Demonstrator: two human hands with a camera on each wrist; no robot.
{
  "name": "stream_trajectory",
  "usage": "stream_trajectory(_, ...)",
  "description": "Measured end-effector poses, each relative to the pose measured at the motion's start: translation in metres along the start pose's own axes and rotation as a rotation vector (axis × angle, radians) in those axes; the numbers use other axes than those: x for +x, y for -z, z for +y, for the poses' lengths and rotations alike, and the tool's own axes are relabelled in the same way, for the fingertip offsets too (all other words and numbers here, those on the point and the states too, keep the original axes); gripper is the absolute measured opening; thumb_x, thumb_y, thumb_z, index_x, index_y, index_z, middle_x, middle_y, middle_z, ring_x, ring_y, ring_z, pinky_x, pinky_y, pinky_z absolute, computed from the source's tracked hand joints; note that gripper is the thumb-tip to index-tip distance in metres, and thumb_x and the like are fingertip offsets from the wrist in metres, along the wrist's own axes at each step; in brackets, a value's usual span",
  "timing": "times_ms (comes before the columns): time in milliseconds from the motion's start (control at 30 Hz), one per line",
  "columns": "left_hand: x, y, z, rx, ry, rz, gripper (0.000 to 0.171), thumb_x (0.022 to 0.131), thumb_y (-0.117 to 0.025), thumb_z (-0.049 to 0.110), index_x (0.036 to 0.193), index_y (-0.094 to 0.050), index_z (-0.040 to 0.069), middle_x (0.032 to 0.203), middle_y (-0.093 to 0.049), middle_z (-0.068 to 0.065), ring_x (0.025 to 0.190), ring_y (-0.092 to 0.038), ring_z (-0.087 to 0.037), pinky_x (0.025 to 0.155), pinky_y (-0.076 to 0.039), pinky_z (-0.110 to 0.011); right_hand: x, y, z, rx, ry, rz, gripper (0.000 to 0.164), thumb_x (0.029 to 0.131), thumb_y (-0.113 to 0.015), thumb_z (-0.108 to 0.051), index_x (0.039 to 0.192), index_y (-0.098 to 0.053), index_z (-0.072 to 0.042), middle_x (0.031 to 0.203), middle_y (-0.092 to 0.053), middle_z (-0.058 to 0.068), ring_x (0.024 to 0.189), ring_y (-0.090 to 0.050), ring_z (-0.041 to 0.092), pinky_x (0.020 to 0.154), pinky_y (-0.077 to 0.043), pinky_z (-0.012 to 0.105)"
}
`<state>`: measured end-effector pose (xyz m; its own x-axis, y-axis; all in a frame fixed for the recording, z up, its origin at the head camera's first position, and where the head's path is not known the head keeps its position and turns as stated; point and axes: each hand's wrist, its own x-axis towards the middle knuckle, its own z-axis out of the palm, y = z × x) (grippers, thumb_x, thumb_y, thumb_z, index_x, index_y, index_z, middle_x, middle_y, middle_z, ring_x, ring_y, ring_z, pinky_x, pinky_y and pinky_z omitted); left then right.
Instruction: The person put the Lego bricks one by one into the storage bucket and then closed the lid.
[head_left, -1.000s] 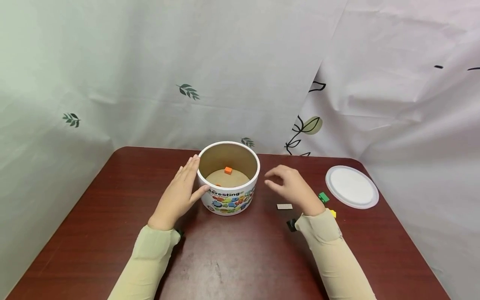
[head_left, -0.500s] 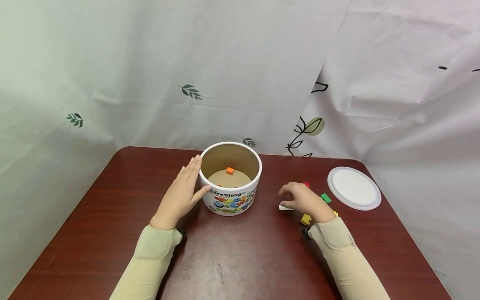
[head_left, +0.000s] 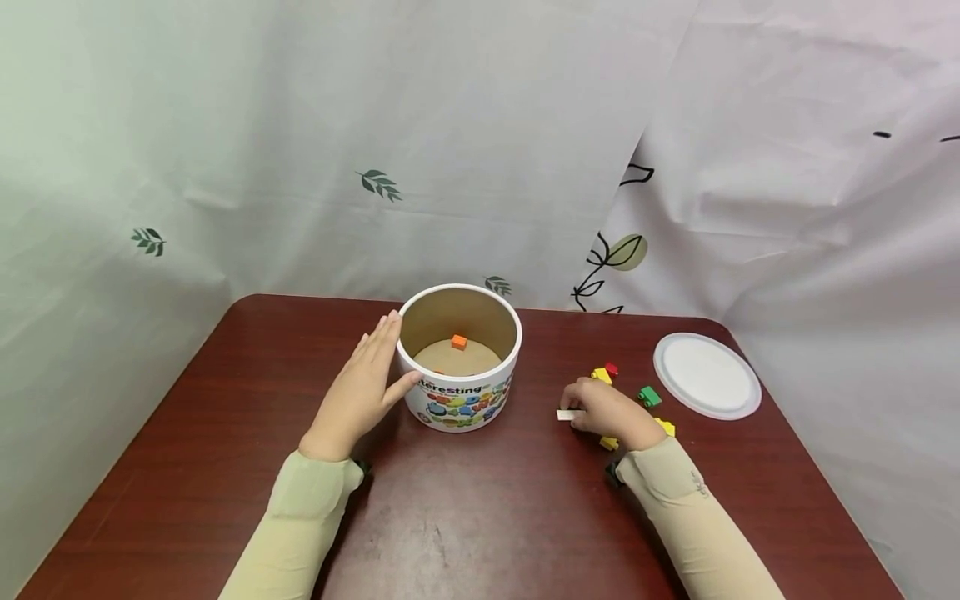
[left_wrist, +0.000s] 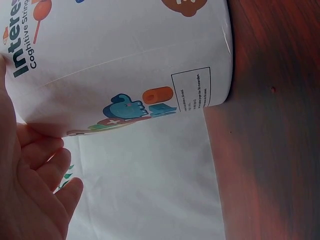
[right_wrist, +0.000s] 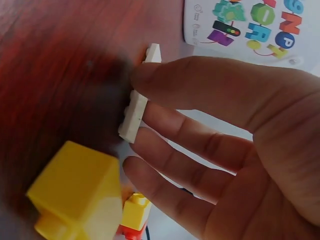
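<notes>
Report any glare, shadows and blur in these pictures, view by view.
Head view: pale glare on the near tabletop; left wrist view: dark shadow beside the tub; right wrist view: dark shadow beside the white brick, the tabletop's grain looking soft.

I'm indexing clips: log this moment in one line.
left hand: against white tub | right hand: pinches white brick | orange brick: inside tub

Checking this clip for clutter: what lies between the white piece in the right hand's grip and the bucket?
Only bare tabletop separates the white piece, pinched by the right hand, from the bucket; the head view shows this.
</notes>
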<state>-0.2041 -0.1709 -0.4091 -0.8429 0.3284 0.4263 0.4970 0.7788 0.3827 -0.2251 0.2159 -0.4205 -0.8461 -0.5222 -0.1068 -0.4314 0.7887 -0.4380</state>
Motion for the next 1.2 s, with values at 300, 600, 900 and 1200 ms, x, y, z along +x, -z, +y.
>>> stream_trajectory(300,0.000,0.000,-0.001,0.002,0.003,0.000,0.089,0.099,-0.065,0.043,0.161,-0.019,0.000,0.166,-0.022,-0.017,0.153,-0.020,-0.035,0.123,-0.020,-0.055,0.002,-0.002,0.000,-0.045,0.008,0.011,0.015,0.083,-0.075,0.006,0.088,-0.069,-0.007,0.082,-0.057,0.001,0.070,-0.051,0.012,0.062,-0.050,0.025)
stream_trajectory(600,0.001,0.000,-0.001,0.002,0.006,0.000,0.089,0.098,-0.067,0.042,0.161,-0.020,0.001,0.167,-0.021,-0.015,0.154,-0.019,-0.032,0.124,-0.018,-0.053,0.002,-0.004,0.003,-0.064,0.030,0.027,0.016,0.083,-0.074,0.006,0.090,-0.069,-0.007,0.083,-0.058,0.001,0.072,-0.052,0.012,0.065,-0.050,0.026)
stream_trajectory(900,0.000,0.001,0.000,0.012,0.002,0.001,0.090,0.097,-0.067,0.043,0.161,-0.019,0.000,0.166,-0.022,-0.017,0.153,-0.020,-0.033,0.123,-0.021,-0.055,0.004,-0.004,-0.003,0.018,0.092,0.116,0.015,0.082,-0.073,0.004,0.092,-0.069,-0.007,0.084,-0.059,0.000,0.076,-0.054,0.016,0.067,-0.050,0.029)
stream_trajectory(1200,0.000,0.001,0.000,0.019,-0.003,-0.003,0.090,0.097,-0.067,0.043,0.160,-0.020,0.000,0.166,-0.023,-0.018,0.153,-0.022,-0.035,0.122,-0.022,-0.056,0.004,-0.003,-0.017,0.136,0.064,0.234,0.017,0.083,-0.076,0.000,0.097,-0.071,-0.007,0.089,-0.062,0.000,0.081,-0.059,0.016,0.073,-0.057,0.035)
